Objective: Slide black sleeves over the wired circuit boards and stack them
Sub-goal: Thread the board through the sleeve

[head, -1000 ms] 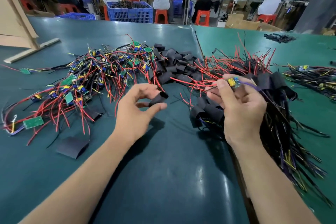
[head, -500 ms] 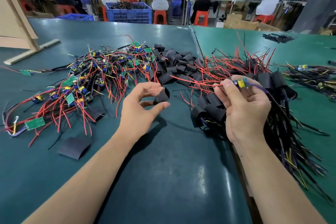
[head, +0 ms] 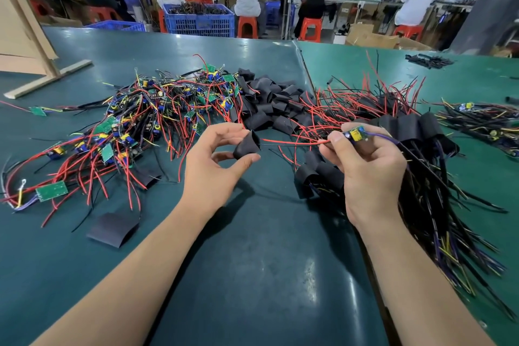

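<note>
**Black sleeve and wired board held apart above the counter**

Head view. Black and flattened open at its near end, a single sleeve (head: pixel 246 147) is pinched between thumb and fingers of the left hand (head: pixel 209 170), whose grip is closed on it. The right hand (head: pixel 368 174) grips a small circuit board (head: pixel 356 134) between thumb and forefinger, its grip closed on the board; the board's red wire (head: pixel 292 143) runs left toward the sleeve's mouth, its tip just beside the opening. Both hands are raised over the dark green counter (head: pixel 252 275). To the left lies a tangle of bare wired boards (head: pixel 134 132); behind the hands, a heap of loose sleeves (head: pixel 269 104); to the right, under and beyond the right hand, a stack of sleeved boards (head: pixel 415 132) with wires trailing toward the viewer. One flat sleeve (head: pixel 113 229) lies alone near the left forearm.
</note>
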